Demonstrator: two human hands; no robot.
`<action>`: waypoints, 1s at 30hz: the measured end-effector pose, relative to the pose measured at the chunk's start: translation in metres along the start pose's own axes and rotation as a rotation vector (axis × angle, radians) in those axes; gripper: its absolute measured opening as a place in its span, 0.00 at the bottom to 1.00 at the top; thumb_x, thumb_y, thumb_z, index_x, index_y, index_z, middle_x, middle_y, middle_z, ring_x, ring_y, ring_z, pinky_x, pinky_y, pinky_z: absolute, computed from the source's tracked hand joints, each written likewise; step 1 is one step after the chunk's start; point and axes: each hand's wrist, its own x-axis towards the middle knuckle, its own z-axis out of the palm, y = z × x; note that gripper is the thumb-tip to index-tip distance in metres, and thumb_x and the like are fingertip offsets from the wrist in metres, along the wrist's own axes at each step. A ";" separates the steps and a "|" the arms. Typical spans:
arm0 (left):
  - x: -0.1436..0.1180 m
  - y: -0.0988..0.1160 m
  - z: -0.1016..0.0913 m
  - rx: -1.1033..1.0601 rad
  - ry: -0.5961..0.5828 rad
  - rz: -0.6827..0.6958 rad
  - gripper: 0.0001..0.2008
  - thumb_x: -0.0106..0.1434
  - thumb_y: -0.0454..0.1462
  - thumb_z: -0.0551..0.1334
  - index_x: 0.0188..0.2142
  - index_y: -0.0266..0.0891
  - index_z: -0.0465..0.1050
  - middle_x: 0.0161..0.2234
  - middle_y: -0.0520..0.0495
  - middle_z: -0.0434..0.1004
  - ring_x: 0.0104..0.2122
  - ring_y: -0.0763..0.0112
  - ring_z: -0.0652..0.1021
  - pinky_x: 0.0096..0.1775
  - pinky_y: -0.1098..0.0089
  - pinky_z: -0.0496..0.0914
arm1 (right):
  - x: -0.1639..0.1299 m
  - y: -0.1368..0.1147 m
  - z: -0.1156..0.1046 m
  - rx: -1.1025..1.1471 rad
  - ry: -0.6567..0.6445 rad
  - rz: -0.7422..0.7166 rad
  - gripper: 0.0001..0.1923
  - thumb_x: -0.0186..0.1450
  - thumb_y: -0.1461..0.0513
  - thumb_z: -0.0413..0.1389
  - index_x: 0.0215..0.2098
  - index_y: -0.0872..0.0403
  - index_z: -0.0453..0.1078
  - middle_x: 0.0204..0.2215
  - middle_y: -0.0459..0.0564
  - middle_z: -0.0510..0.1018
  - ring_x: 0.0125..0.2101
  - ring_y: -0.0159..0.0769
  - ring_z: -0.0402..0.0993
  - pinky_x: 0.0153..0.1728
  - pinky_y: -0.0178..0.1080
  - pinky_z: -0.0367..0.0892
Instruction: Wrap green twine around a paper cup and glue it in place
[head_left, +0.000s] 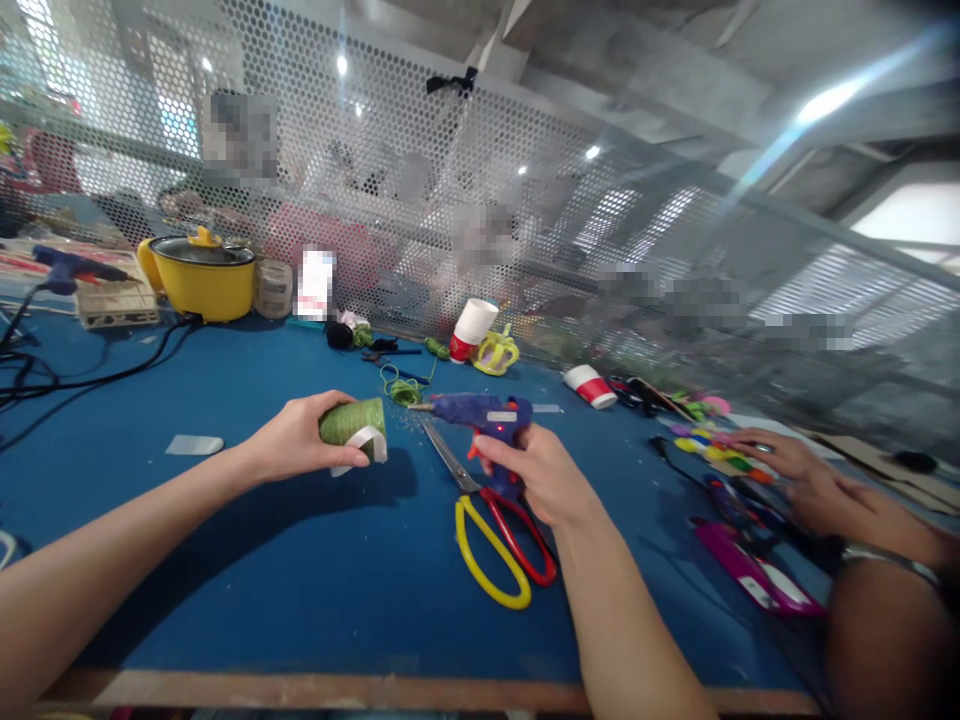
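Note:
My left hand [300, 436] is closed around a paper cup wrapped in green yarn [351, 424], held tilted on its side above the table. A strip of white shows at the cup's right end. In my right hand [546, 468] is a blue hot glue gun [480, 410] with an orange trigger and a small red light. Its nozzle points left at the cup, a short gap away. Scissors [491, 550] with one yellow and one red handle lie beneath the glue gun, partly hidden by it. Beyond the nozzle sits loose green yarn [405, 391].
A yellow electric pot [210, 285] and another glue gun [75, 268] stand at the back left. Red-and-white paper cups [590, 386] are along the back, before a perforated screen. At the right, a co-worker's hands [810, 470] are near colourful pieces and a purple box [757, 575].

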 end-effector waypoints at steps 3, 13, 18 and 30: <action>0.000 0.001 0.000 -0.036 0.003 -0.021 0.31 0.47 0.52 0.63 0.46 0.36 0.65 0.36 0.44 0.75 0.33 0.62 0.75 0.33 0.66 0.68 | 0.015 0.014 -0.008 0.035 0.120 0.049 0.20 0.47 0.49 0.61 0.24 0.58 0.66 0.20 0.46 0.71 0.19 0.26 0.65 0.20 0.30 0.63; -0.002 0.005 0.001 -0.146 -0.004 -0.017 0.30 0.47 0.52 0.63 0.45 0.36 0.66 0.33 0.46 0.75 0.31 0.63 0.75 0.30 0.69 0.68 | 0.055 0.068 -0.029 -0.492 0.296 0.178 0.23 0.55 0.52 0.56 0.09 0.54 0.59 0.06 0.45 0.62 0.10 0.29 0.61 0.12 0.32 0.55; -0.002 0.004 0.002 -0.174 -0.017 -0.040 0.30 0.48 0.52 0.63 0.45 0.34 0.66 0.32 0.45 0.74 0.30 0.64 0.74 0.29 0.69 0.68 | 0.051 0.059 -0.029 -0.676 0.373 0.044 0.25 0.56 0.54 0.57 0.07 0.52 0.53 0.08 0.46 0.59 0.18 0.33 0.66 0.17 0.33 0.52; -0.002 0.010 0.007 -0.419 -0.097 -0.115 0.27 0.50 0.51 0.61 0.42 0.33 0.66 0.28 0.48 0.72 0.26 0.69 0.72 0.26 0.71 0.67 | 0.004 -0.031 0.061 -0.417 -0.314 -0.390 0.15 0.59 0.55 0.55 0.41 0.54 0.70 0.40 0.50 0.75 0.40 0.37 0.70 0.42 0.38 0.63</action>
